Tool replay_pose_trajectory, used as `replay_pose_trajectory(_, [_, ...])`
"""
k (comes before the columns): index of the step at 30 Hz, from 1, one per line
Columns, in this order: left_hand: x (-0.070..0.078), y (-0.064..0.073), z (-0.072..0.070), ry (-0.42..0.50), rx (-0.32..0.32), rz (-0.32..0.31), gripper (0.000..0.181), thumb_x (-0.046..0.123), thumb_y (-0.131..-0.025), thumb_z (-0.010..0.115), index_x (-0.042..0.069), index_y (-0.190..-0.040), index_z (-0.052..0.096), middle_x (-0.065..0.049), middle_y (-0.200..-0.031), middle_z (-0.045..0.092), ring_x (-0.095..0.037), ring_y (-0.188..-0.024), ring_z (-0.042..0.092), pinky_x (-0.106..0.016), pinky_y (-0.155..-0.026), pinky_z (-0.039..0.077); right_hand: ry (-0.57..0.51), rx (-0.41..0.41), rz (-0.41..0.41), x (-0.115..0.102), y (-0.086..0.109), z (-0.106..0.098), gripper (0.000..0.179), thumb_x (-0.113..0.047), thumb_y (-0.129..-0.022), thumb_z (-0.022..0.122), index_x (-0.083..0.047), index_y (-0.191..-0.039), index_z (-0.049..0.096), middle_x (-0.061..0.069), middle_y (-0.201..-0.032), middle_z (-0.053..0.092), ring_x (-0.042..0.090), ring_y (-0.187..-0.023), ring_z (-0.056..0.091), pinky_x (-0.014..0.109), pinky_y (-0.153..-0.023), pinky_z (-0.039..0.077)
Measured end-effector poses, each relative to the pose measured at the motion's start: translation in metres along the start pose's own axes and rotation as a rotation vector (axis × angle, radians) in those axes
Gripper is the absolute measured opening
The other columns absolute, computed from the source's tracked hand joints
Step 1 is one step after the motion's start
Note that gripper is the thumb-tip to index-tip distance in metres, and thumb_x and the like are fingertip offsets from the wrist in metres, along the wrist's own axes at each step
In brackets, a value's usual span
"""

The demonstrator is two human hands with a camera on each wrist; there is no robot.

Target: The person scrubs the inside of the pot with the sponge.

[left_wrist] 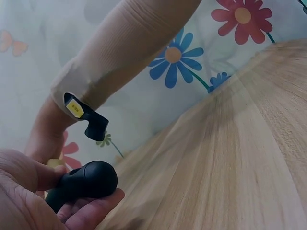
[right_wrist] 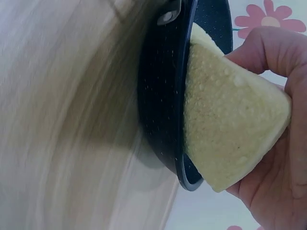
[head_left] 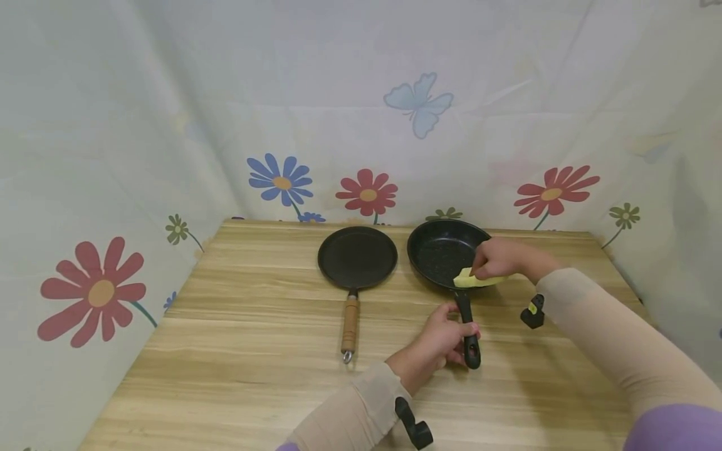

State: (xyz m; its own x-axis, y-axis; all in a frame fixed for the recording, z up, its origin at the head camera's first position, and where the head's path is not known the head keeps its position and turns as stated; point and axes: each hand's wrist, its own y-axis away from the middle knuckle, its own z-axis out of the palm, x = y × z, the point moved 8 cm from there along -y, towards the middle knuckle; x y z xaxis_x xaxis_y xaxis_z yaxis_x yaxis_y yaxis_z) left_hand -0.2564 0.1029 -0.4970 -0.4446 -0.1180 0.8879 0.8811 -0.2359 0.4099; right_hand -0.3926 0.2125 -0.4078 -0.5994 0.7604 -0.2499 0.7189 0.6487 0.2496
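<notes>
Black deep pan [head_left: 437,254] on counter [head_left: 254,307], yellow sponge [head_left: 467,279] against its handle-side rim, right hand [head_left: 504,257] fingers pinching sponge, left hand [head_left: 442,335] fingers around pan handle [head_left: 464,308], flat pan [head_left: 357,257] left of deep pan.

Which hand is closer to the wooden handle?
Left. The left hand holds the black handle, just right of the wooden handle; the right hand is farther, holding the yellow sponge at the deep pan.
</notes>
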Motion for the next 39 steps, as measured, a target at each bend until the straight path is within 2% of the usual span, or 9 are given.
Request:
replay_pose_trajectory(16, [0.000,-0.002,-0.003,-0.060,-0.011,-0.017,0.034,0.010,-0.093,0.073,0.019,-0.118,0.052,-0.009,-0.081,0.072,-0.020,-0.054,0.064,-0.037,-0.041,0.056,-0.227,0.091,-0.100,-0.013,-0.017,0.010,0.025,-0.009,-0.086,0.060,-0.008,-0.099,0.081,0.000,-0.094,0.073,0.013,-0.080,0.058,0.030,-0.070,0.049])
replay_pose_trajectory(21, [0.000,-0.002,-0.003,-0.060,-0.015,-0.014,0.035,0.010,-0.093,0.073,0.020,-0.118,0.051,-0.010,-0.081,0.072,-0.021,-0.053,0.064,-0.037,-0.041,0.056,-0.217,0.149,-0.128,-0.015,-0.021,0.014,0.029,-0.009,-0.086,0.059,-0.009,-0.105,0.080,-0.002,-0.093,0.068,0.015,-0.078,0.052,0.031,-0.068,0.044])
replay_pose_trajectory(28, [0.002,-0.001,-0.003,-0.061,-0.037,-0.019,0.034,0.010,-0.094,0.072,0.019,-0.118,0.050,-0.010,-0.082,0.072,-0.020,-0.052,0.063,-0.039,-0.043,0.057,-0.194,0.240,-0.167,-0.014,-0.032,0.022,0.031,-0.010,-0.084,0.063,-0.012,-0.112,0.079,0.002,-0.099,0.064,0.017,-0.088,0.057,0.038,-0.079,0.050])
replay_pose_trajectory(34, [0.001,0.000,-0.002,-0.051,-0.045,-0.018,0.035,0.009,-0.094,0.071,0.020,-0.118,0.049,-0.010,-0.081,0.072,-0.020,-0.051,0.062,-0.036,-0.041,0.055,-0.180,0.329,-0.183,-0.010,-0.041,0.028,0.032,-0.010,-0.087,0.067,-0.013,-0.116,0.078,0.005,-0.104,0.065,0.020,-0.092,0.058,0.039,-0.080,0.050])
replay_pose_trajectory(39, [0.001,-0.001,-0.002,-0.057,-0.055,-0.022,0.036,0.009,-0.095,0.071,0.021,-0.119,0.048,-0.009,-0.082,0.071,-0.019,-0.050,0.061,-0.034,-0.041,0.055,-0.110,0.384,-0.182,-0.009,-0.047,0.031,0.034,-0.012,-0.089,0.065,-0.012,-0.122,0.075,0.009,-0.107,0.062,0.025,-0.096,0.056,0.046,-0.085,0.050])
